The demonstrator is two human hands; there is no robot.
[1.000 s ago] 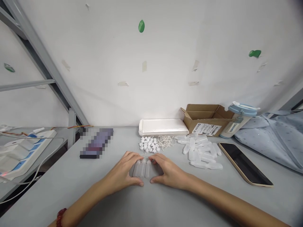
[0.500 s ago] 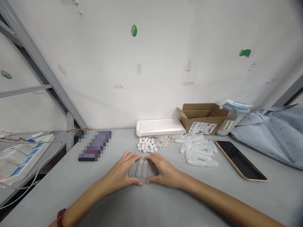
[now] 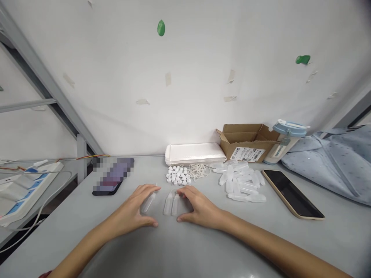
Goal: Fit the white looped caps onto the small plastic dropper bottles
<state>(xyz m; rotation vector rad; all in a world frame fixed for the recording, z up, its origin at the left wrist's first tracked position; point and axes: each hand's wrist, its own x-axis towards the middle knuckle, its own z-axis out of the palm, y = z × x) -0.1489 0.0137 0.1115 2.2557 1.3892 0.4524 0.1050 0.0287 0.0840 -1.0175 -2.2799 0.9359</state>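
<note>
Grey tabletop (image 3: 139,253) below a white wall (image 3: 116,58), left hand (image 3: 130,210) and right hand (image 3: 201,208) (both grips apart) beside small translucent bottles (image 3: 168,205).

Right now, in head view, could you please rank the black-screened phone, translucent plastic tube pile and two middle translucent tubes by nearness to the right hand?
1. Two translucent tubes, left of the right hand.
2. Translucent tube pile, beyond, rightward.
3. Black-screened phone, far right.

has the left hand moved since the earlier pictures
Yes. Judged against the cardboard box, the left hand has moved left, farther from the box and from the right hand.
</note>
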